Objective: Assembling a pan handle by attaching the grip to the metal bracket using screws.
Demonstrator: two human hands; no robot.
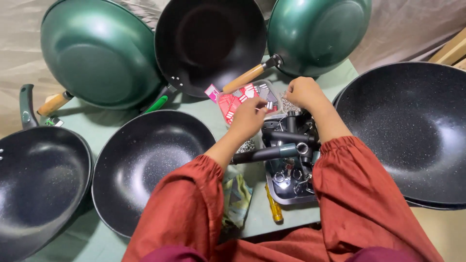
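Nearest me, a yellow-handled screwdriver [274, 206] lies on the table [262, 216] beside the grey tray [277, 193] of black pan handles [272, 154]. Above the tray, my left hand [248, 119] and right hand [303, 92] have fingers pinched together over a clear box [245, 99]; whether they grip anything, I cannot tell. Beyond stand green woks [99, 51].

Probably a cookware assembly workshop — woks [145, 165], loose handles [286, 138], screwdriver [274, 206].
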